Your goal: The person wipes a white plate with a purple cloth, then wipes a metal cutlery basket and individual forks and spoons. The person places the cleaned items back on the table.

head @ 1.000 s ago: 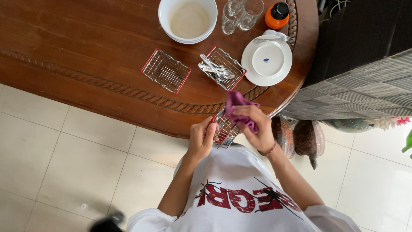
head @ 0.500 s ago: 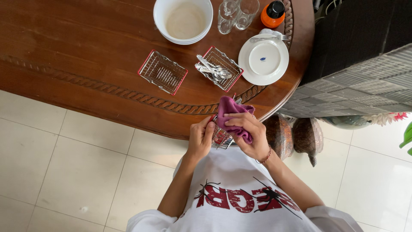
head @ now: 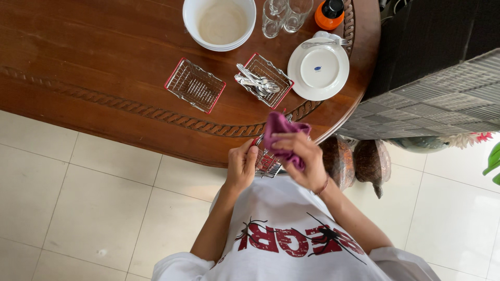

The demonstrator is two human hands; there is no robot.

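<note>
My left hand (head: 241, 166) grips a small wire basket with a red rim (head: 266, 162), held in the air just off the table's near edge. My right hand (head: 306, 158) presses a purple cloth (head: 280, 130) against the basket's top and inside. On the wooden table (head: 104, 62) lie two more wire baskets: an empty one (head: 195, 85) and one (head: 262, 80) holding several metal spoons.
At the table's far side stand stacked white bowls (head: 220, 23), two drinking glasses (head: 284, 15), an orange bottle with a black cap (head: 328, 14) and a white plate (head: 319, 68) with a fork behind it. A dark cabinet (head: 432, 67) stands to the right; pale floor tiles lie below.
My right hand has rubbed the purple cloth over the held basket, shifting slightly down and back up. The basket stays in my left hand. The view drifted a little.
</note>
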